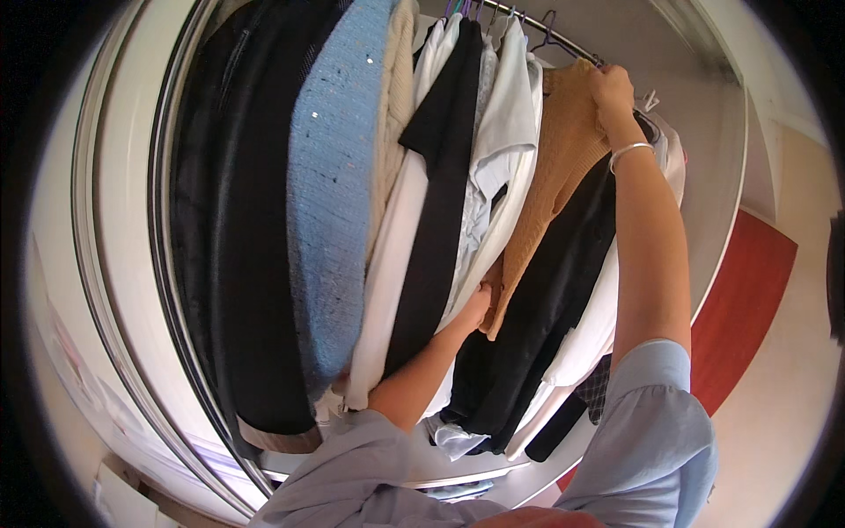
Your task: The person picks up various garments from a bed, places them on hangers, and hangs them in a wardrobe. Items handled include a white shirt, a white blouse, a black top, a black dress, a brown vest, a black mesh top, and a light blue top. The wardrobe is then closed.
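Observation:
A tan knit top (561,138) hangs among the clothes on the rail. My right hand (612,92) grips it near its upper edge, close under the metal rail (561,39), and a bracelet (630,156) circles that wrist. Lower down, my left hand (476,309) closes on the knit's left edge near the hem; part of its fingers is hidden by the fabric. White garments (515,99) hang just left of the knit. Behind and right of it is a long black garment (561,257).
Further left hang a blue knit garment (337,185), a cream knit (395,119) and black garments (257,231). A purple hanger (549,39) is on the rail. Metal-edged sliding door panels (125,264) stand left; the wardrobe's side wall (716,158) is right, with a shelf (475,472) below.

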A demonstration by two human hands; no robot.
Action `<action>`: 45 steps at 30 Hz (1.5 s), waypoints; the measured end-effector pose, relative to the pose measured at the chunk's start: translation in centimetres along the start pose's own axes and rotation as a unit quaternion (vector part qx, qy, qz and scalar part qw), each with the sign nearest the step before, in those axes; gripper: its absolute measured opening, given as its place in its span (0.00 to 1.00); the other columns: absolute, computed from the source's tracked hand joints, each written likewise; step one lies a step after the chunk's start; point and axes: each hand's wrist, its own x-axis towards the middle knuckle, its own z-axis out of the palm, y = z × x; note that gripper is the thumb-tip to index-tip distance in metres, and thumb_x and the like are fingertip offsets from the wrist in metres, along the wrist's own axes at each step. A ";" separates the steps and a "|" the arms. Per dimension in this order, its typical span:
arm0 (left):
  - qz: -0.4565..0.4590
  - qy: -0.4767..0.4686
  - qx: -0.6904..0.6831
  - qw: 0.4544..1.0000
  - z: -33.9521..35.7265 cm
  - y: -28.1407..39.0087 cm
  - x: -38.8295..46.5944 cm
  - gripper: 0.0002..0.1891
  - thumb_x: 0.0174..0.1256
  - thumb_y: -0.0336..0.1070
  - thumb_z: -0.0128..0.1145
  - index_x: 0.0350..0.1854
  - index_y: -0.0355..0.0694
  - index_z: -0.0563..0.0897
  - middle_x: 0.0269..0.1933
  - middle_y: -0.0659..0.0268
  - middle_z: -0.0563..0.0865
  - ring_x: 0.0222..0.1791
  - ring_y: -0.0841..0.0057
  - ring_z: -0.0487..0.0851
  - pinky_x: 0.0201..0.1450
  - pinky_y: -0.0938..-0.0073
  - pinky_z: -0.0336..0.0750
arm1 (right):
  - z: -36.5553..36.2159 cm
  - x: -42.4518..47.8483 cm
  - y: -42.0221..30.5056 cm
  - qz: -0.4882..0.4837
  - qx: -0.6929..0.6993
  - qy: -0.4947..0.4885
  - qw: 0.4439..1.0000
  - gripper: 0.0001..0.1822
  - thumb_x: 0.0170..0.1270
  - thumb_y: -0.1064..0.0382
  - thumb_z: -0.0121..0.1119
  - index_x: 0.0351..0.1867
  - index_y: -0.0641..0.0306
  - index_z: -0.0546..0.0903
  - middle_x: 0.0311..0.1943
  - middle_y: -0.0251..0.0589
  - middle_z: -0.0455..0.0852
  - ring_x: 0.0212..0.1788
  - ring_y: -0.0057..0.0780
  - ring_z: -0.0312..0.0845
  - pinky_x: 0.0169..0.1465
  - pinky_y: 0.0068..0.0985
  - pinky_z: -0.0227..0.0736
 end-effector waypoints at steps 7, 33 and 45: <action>-0.136 -0.082 -0.083 0.984 -2.4 0.2 -1.4 0.32 0.63 0.23 0.49 0.72 0.46 0.64 0.69 0.57 0.70 0.68 0.63 0.67 0.69 0.70 0.62 | 2.7 -2.9 0.6 -0.028 0.329 -0.167 0.929 0.27 0.66 0.55 0.53 0.56 0.79 0.73 0.53 0.49 0.79 0.54 0.33 0.73 0.57 0.32 0.68; 0.006 0.182 0.013 0.983 -14.2 11.6 -14.2 0.16 0.73 0.29 0.47 0.60 0.32 0.72 0.53 0.60 0.81 0.50 0.75 0.79 0.55 0.76 0.73 | 7.5 -50.5 1.8 -0.016 0.645 -0.261 0.718 0.45 0.55 0.73 0.60 0.74 0.62 0.52 0.70 0.58 0.57 0.71 0.56 0.52 0.71 0.44 0.52; 0.020 0.205 0.175 0.963 -16.7 10.9 -12.9 0.06 0.72 0.32 0.53 0.42 0.34 0.79 0.33 0.71 0.81 0.33 0.85 0.76 0.39 0.82 0.72 | 6.9 -50.5 1.9 -0.055 0.598 -0.236 0.764 0.38 0.51 0.72 0.59 0.68 0.66 0.62 0.67 0.55 0.64 0.69 0.52 0.59 0.69 0.43 0.56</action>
